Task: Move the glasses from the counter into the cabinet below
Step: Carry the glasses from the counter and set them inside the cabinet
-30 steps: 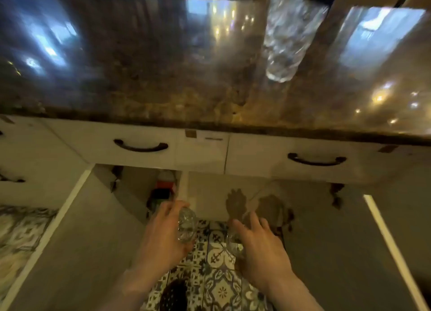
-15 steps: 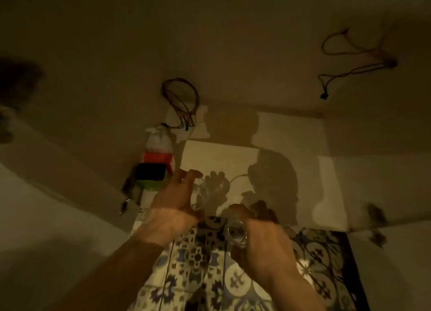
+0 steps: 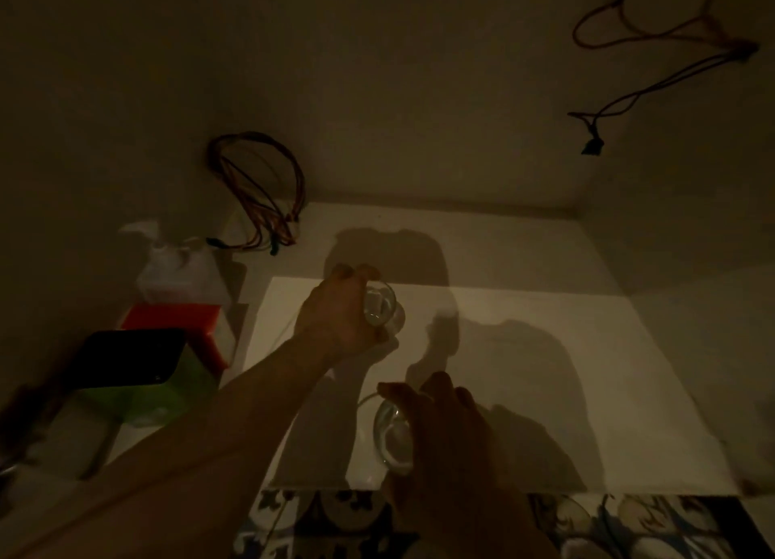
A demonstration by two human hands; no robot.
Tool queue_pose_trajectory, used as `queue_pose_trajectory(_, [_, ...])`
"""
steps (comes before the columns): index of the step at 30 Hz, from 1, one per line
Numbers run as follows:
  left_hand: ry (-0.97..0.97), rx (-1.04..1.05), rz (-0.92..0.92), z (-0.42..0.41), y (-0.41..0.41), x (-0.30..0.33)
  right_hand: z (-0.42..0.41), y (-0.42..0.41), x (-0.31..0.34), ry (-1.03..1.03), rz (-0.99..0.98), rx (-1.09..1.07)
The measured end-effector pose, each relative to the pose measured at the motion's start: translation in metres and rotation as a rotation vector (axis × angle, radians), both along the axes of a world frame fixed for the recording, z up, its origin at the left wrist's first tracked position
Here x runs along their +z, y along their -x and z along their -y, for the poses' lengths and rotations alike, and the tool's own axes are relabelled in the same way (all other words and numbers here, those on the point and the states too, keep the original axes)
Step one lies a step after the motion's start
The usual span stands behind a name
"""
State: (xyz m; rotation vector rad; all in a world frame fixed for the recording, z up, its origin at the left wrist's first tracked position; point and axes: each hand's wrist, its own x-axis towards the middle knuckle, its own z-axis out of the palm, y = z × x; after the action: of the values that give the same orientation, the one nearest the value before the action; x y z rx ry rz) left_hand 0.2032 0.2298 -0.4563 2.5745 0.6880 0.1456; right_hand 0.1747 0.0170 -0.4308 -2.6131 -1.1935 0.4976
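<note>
I look into the dim cabinet, whose pale floor [image 3: 545, 349] spreads under both hands. My left hand [image 3: 335, 315] is wrapped around a clear glass [image 3: 381, 307] and holds it over the middle of the cabinet floor, rim turned to the right. My right hand [image 3: 444, 428] grips a second clear glass [image 3: 392, 437] lower down, close to the cabinet's front edge. I cannot tell whether either glass touches the floor. The counter is out of view.
On the left stand a white spray bottle [image 3: 176, 273], a red and green container [image 3: 167, 349] with a dark lid. A coil of wires [image 3: 260, 189] hangs at the back left, a loose cord [image 3: 629, 72] at the upper right. Patterned floor tiles [image 3: 629, 525] show below the cabinet edge.
The view dropped from the counter and drawers into the cabinet. Both hands, each with its glass, reached forward and now hover inside over the cabinet floor, the left one farther in.
</note>
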Motion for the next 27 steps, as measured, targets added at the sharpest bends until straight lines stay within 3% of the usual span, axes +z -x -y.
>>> queue_pose_trajectory(16, [-0.036,-0.159,-0.076,-0.015,-0.037,-0.023,-0.034,-0.015,-0.001,0.015,0.053,0.040])
queue_pose_trajectory(19, [0.050,-0.187,-0.097,-0.021,-0.035,-0.019,-0.042,-0.017,-0.009,-0.012,0.069,0.023])
queue_pose_trajectory(22, [0.143,-0.158,-0.027,-0.030,-0.029,-0.012,-0.049,-0.018,-0.013,-0.031,0.081,0.019])
queue_pose_trajectory(27, [0.106,-0.011,0.086,-0.045,-0.010,-0.001,-0.060,-0.013,-0.019,-0.055,0.071,0.034])
